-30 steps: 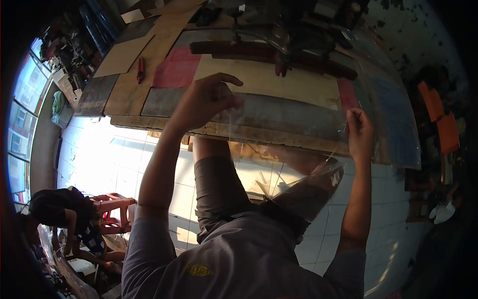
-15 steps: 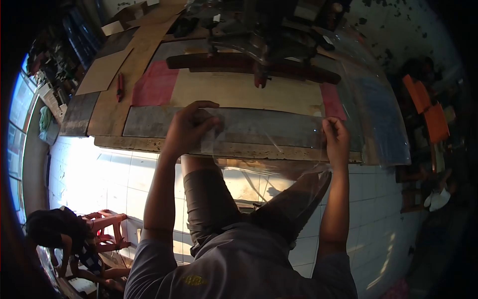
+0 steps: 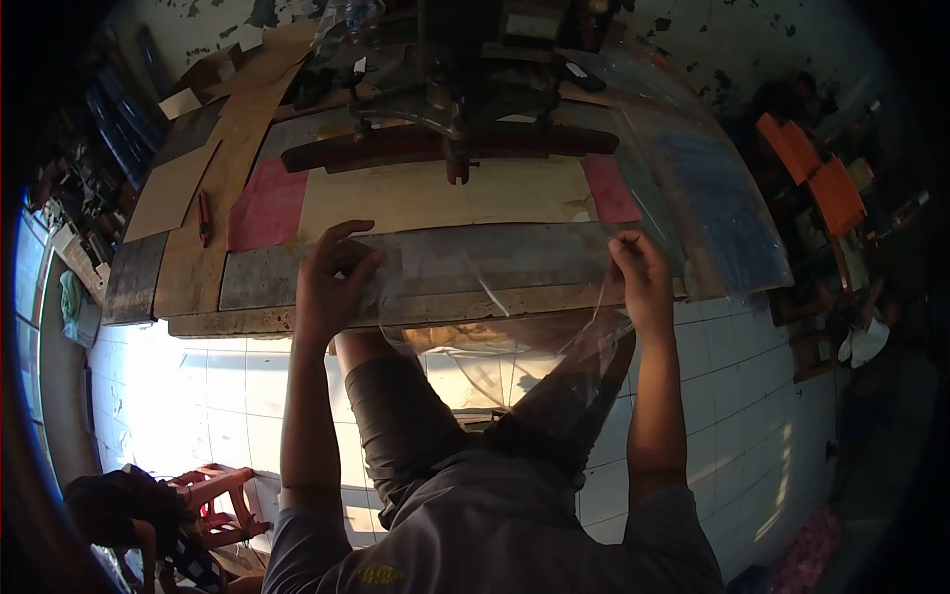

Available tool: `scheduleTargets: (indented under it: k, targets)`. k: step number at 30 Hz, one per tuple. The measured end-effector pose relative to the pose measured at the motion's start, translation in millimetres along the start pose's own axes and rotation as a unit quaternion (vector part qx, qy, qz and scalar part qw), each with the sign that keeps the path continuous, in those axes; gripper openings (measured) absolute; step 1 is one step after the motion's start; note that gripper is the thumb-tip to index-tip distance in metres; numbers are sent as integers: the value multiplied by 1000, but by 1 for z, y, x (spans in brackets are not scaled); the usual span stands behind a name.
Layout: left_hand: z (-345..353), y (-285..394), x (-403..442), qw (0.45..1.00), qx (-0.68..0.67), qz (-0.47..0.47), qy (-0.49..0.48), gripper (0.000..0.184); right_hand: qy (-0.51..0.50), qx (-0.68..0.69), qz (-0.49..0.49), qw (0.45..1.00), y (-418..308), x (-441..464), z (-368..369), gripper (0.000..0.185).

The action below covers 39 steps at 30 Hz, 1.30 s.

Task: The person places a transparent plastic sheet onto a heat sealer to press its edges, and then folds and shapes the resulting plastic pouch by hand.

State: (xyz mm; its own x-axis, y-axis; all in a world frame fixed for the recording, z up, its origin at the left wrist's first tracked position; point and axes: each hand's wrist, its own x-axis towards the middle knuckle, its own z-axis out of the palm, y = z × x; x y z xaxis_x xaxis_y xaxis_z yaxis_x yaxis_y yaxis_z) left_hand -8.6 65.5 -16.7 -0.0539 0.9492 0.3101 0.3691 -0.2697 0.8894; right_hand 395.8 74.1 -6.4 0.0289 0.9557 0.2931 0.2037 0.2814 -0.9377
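Note:
A clear plastic sheet (image 3: 475, 342) hangs between my two hands over the front edge of the table and above my lap. My left hand (image 3: 334, 282) pinches its left side, thumb toward the sheet and index finger stretched out above. On the other side, my right hand (image 3: 643, 277) grips the upper right corner with thumb and curled fingers. Beyond the hands, a long cream strip (image 3: 435, 198) with pink ends (image 3: 267, 203) lies flat on the table. Above that strip stands a dark machine with a long reddish-brown bar (image 3: 371, 150).
A red-handled tool (image 3: 205, 218) lies on brown cardboard (image 3: 176, 193) at the left. Blue-tinted plastic sheeting (image 3: 727, 223) covers the table's right side. Another person (image 3: 129, 510) bends near a red stool (image 3: 218, 500) at lower left. Orange panels (image 3: 836, 193) stand at far right.
The camera view has shifted, so the table and machine appear farther left. Both hands still hold the plastic sheet, whose folds have changed shape slightly.

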Motion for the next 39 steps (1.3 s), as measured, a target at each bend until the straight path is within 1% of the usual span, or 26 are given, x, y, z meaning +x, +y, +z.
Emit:
scheduleTargets:
  k: [2,3,5,6,8,9,12,13,14,15,16,17,18,19,20,21,22,25,28,29,31,33,34,37,38,39]
  targets:
    - [4,1,-9,998,37,35,24,40,-18,18,13,1000,-28,-19,-15,15]
    - [10,4,-15,998,15,44,31,42,-26,28,19,999,-41,-29,-22,14]
    - [26,15,-29,997,-29,61,49,46,-26,38,1,999,-61,-46,-44,14]
    - [34,21,-34,994,-24,88,52,48,-28,43,-8,999,-70,-55,-54,13]
    - [46,34,-44,988,-15,141,63,53,56,49,7,997,-85,-73,-68,14]
    - [45,38,-53,993,-37,107,35,55,97,51,14,994,-89,-81,-75,14]
    - [73,60,-60,960,-2,223,172,60,232,117,6,966,-95,-104,-107,17]
    - [78,60,-72,961,5,238,143,65,263,151,-11,953,-96,-115,-119,18]
    - [90,63,-84,953,-28,274,127,64,293,187,-29,937,-95,-127,-133,20]
    - [99,61,-103,949,-9,299,101,65,321,223,-46,919,-95,-138,-143,23]
    - [111,68,-117,946,-53,319,36,52,294,254,-78,918,-96,-149,-150,25]
    - [119,80,-120,927,-67,359,-81,52,266,284,-109,915,-98,-162,-156,28]
    - [134,83,-131,927,-102,321,-166,48,238,313,-139,909,-100,-172,-162,31]
    - [138,91,-132,916,-97,308,-237,45,186,339,-173,906,-100,-180,-169,36]
    - [143,86,-136,907,-129,219,-336,52,204,324,-192,904,-97,-188,-175,37]
    - [148,75,-136,882,-222,151,-387,58,223,308,-211,901,-95,-194,-180,38]
    - [155,62,-136,842,-310,80,-433,65,242,293,-231,896,-98,-196,-178,40]
    - [183,34,-149,764,-467,-2,-446,84,307,308,-237,869,-104,-190,-158,37]
    - [195,29,-159,689,-524,-46,-499,103,360,230,-235,873,-109,-179,-130,32]
    - [201,30,-162,692,-519,-48,-499,105,290,220,-246,898,-109,-179,-130,29]
    - [210,36,-165,698,-511,-54,-498,109,288,230,-254,894,-116,-173,-115,29]
    - [215,40,-157,776,-392,48,-492,112,294,230,-259,891,-120,-170,-101,30]
    - [218,43,-154,806,-328,100,-483,113,300,226,-261,889,-122,-169,-98,30]
    - [224,60,-158,749,-421,10,-512,112,314,180,-278,890,-126,-165,-87,32]
    - [223,65,-158,768,-382,23,-514,108,318,159,-286,890,-127,-164,-84,33]
    - [222,69,-158,785,-343,36,-515,104,345,132,-291,882,-127,-164,-82,34]
